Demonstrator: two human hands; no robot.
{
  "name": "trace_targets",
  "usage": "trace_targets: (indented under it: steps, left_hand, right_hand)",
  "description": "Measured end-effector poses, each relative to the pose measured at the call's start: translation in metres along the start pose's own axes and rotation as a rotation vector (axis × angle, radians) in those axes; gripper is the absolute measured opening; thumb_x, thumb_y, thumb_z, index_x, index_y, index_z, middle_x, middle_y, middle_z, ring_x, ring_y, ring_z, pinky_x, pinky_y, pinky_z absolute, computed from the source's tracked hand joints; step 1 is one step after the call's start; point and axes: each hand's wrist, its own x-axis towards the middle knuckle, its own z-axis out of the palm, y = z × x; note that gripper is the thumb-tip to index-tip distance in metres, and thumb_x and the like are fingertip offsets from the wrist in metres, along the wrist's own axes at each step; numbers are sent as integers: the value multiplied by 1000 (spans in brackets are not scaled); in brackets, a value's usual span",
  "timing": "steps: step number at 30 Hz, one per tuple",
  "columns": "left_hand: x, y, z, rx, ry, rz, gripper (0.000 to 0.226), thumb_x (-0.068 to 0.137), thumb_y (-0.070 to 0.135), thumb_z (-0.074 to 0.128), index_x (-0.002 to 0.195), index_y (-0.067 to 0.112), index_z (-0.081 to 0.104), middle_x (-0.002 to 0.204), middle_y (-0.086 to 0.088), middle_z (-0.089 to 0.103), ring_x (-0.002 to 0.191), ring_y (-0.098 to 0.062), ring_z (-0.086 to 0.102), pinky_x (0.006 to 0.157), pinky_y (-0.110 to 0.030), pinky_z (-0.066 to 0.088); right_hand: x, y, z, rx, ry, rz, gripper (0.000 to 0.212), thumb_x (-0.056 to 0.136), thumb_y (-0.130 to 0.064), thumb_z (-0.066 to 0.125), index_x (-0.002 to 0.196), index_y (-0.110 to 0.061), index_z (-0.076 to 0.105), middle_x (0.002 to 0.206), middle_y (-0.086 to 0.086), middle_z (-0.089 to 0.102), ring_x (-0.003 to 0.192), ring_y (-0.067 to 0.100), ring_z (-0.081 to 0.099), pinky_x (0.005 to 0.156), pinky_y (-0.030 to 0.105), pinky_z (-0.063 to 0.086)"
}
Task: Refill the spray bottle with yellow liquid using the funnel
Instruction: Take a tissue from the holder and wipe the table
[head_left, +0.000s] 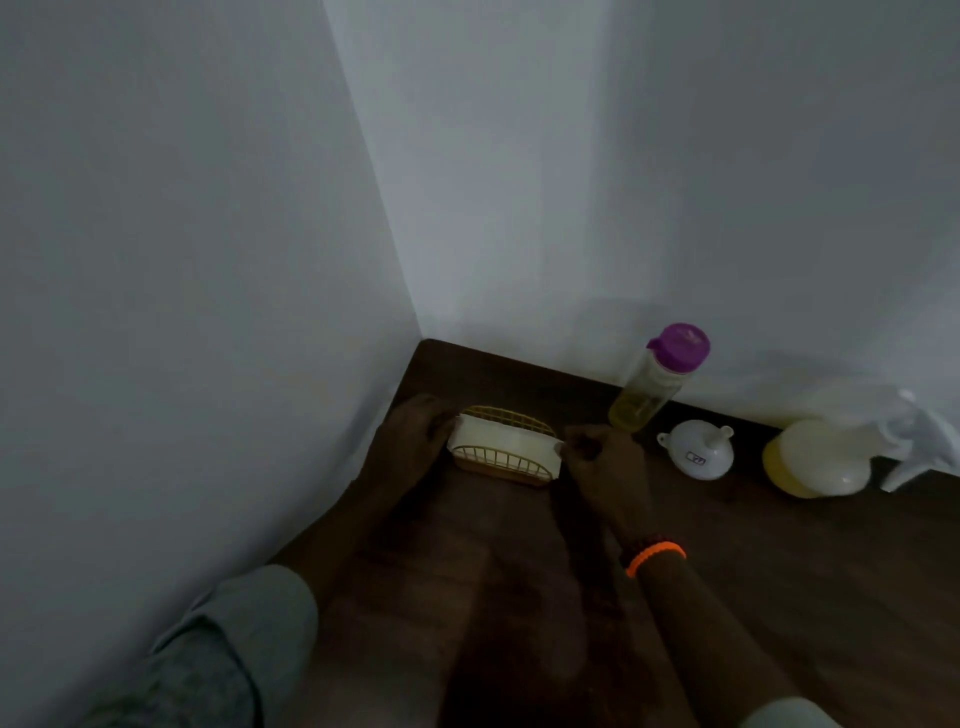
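Note:
A spray bottle (815, 457) with a white trigger head and some yellow liquid stands at the far right of the dark wooden table. Left of it a white funnel (698, 454) rests mouth down. Behind the funnel, a clear bottle (652, 387) with a purple cap holds yellow liquid near the wall. My left hand (413, 441) and my right hand (605, 467) grip the two ends of a yellow wire napkin holder (501, 449) with white napkins in it, near the table's corner.
White walls meet at the corner behind the table (779, 597). An orange band sits on my right wrist (655, 556). A grey sleeve shows at the lower left.

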Motion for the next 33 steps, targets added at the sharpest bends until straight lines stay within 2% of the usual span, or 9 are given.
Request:
trace_targets:
  steps: [5,12,18,20,23,26,30,33]
  left_hand:
    - [2,3,11,29,60,25,21,96,28,64,102,10,74,97,-8,72,87,-21,66,77,-24,44]
    - [1,2,14,36,135,50,15,91,21,71,99,9,75,94,-9,74,84,-23,68,77,-23,45]
    - [0,2,8,71,87,171,12,91,18,71,97,9,74,95,-7,71,85,-20,66,76,-22,47]
    - [-4,4,2,56,73,216,17,93,22,65,101,10,74,100,-6,70,89,-19,66,77,-24,52]
    - [-14,10,-13,40,68,250,30,96,33,51,102,12,72,103,-4,67,88,-15,64,73,-22,53]
    - [-25,20,-29,20,74,265,29,97,33,50,103,12,70,106,-3,66,89,-12,63,74,-19,53]
    - [-40,42,-50,-11,104,287,29,99,36,47,106,17,68,109,3,63,92,-1,56,78,-14,49]
    - [-51,65,-62,-27,131,324,28,99,36,49,106,17,68,110,5,62,94,-1,57,76,-16,51]
  right_hand:
    - [6,4,1,-77,-33,-8,28,89,-25,72,115,-14,72,115,3,70,99,11,65,86,26,54]
    - [11,0,-2,-83,-51,13,22,90,-20,70,111,-13,75,114,4,72,101,12,64,90,28,54]
    - [7,4,-4,-82,-35,-43,14,89,-19,72,101,-14,76,107,2,68,93,10,62,86,32,56]
    - [3,3,-6,-87,-28,-68,12,88,-19,72,98,-16,77,104,0,67,90,7,61,80,25,55]
    - [-6,-2,-12,-77,-18,-103,10,88,-19,72,97,-18,77,102,-2,67,88,3,59,72,10,44]
    - [-23,-12,-24,-1,-3,-114,9,89,-15,71,94,-19,76,99,-6,67,88,0,60,67,9,45]
    - [-47,-24,-49,75,64,-169,15,87,-16,74,89,-31,73,91,-19,64,89,-5,60,71,8,45]
    - [-65,-26,-71,101,123,-210,12,85,-16,75,92,-26,75,94,-13,68,92,-1,62,77,13,47]
